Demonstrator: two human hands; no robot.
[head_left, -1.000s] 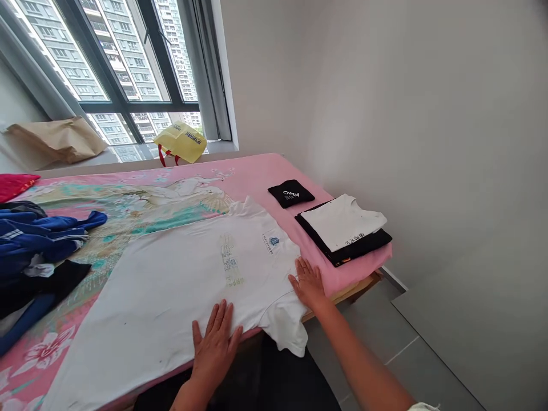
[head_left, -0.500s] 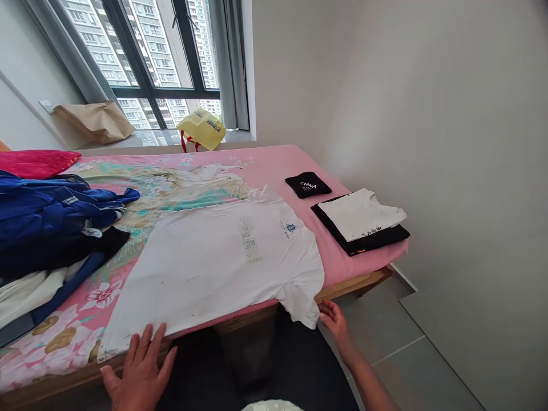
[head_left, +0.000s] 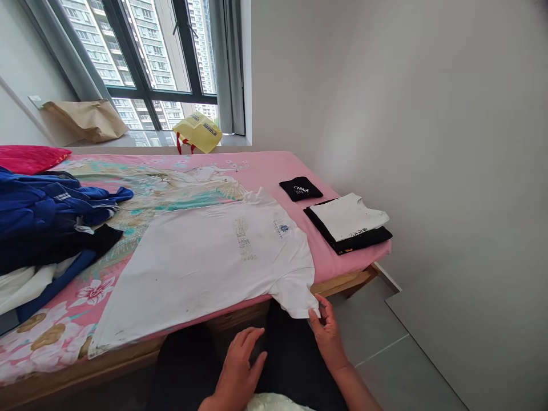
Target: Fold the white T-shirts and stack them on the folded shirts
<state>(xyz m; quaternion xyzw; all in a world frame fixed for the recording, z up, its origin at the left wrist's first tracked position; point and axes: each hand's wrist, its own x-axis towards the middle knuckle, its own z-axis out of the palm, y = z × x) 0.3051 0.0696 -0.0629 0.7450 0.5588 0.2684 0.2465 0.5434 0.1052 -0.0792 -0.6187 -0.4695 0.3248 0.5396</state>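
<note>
A white T-shirt (head_left: 214,262) lies spread flat on the pink flowered bedsheet (head_left: 265,168), one sleeve hanging over the near edge. My right hand (head_left: 327,331) pinches the tip of that hanging sleeve with its fingers. My left hand (head_left: 240,365) hovers below the bed edge, fingers stretched apart, touching nothing. Both hands are in front of my dark trousers.
A folded white shirt on a folded black one (head_left: 349,225) and a small black folded item (head_left: 301,188) sit at the bed's right end. A heap of blue and black clothes (head_left: 47,217) lies left. A yellow bag (head_left: 199,131) and brown paper (head_left: 85,119) rest on the windowsill. Wall at right, grey floor (head_left: 406,365) below.
My left hand left the shirt's hem at the bed edge and moved right, below the bed. My right hand rose and took hold of the hanging sleeve.
</note>
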